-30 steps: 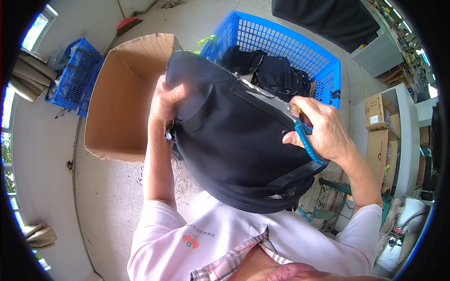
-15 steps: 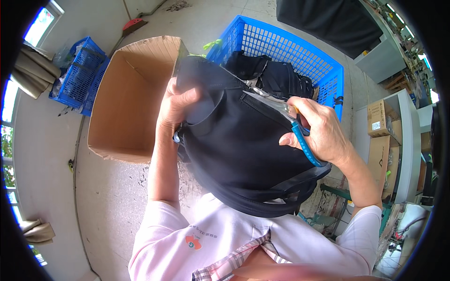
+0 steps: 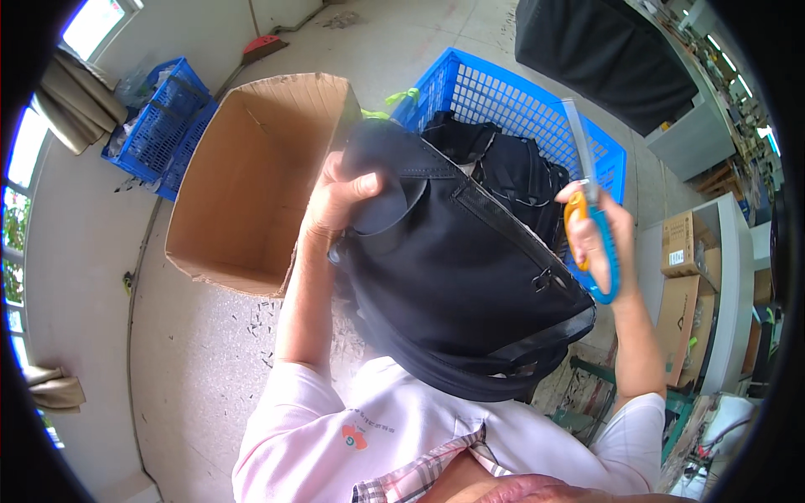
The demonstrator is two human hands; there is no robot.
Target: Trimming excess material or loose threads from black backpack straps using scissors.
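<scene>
My left hand (image 3: 334,205) grips the upper left of a black fabric bag (image 3: 444,277), thumb on top and the other fingers partly hidden. The bag hangs in front of my chest. A raw, pale edge and a zipper (image 3: 503,226) with a small puller run down its right side. In my right hand (image 3: 619,230) is a pair of scissors (image 3: 605,256) with one orange and one blue handle. Its blades point upward and look closed, held apart from the bag on its right.
An open cardboard box (image 3: 251,201) stands at the left. Beyond the bag, a blue plastic crate (image 3: 537,92) holds more black bags. Smaller blue crates (image 3: 163,126) sit by the left wall. Dark scraps (image 3: 260,323) lie on the floor, and a shelf with cartons (image 3: 683,243) is at the right.
The scissors have left the zipper edge of the bag and swung right and upward, blades now closed. My left hand still holds the bag, which sits slightly lower and further right in view.
</scene>
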